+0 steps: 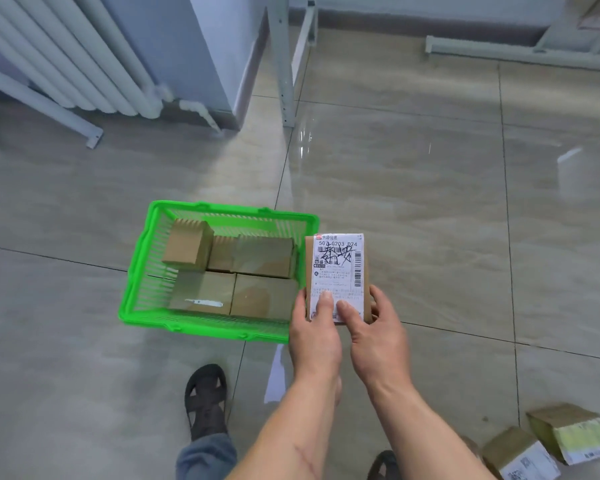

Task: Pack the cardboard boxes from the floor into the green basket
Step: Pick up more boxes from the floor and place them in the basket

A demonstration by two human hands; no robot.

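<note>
A cardboard box with a white shipping label [338,268] is held in the air just right of the green basket [137,271]. My left hand [314,336] grips its near left corner, thumb on the label. My right hand [374,336] holds its near right side. The basket stands on the tiled floor and holds several brown cardboard boxes [260,256], packed side by side; one [187,245] stands taller at the back left. Two more labelled boxes [520,453] [572,433] lie on the floor at the lower right.
A white radiator [66,60] lines the wall at the upper left. Grey metal shelf legs [286,71] and a floor rail [520,53] stand at the back. My sandalled foot [205,400] is just in front of the basket. A white paper scrap [276,375] lies on the floor.
</note>
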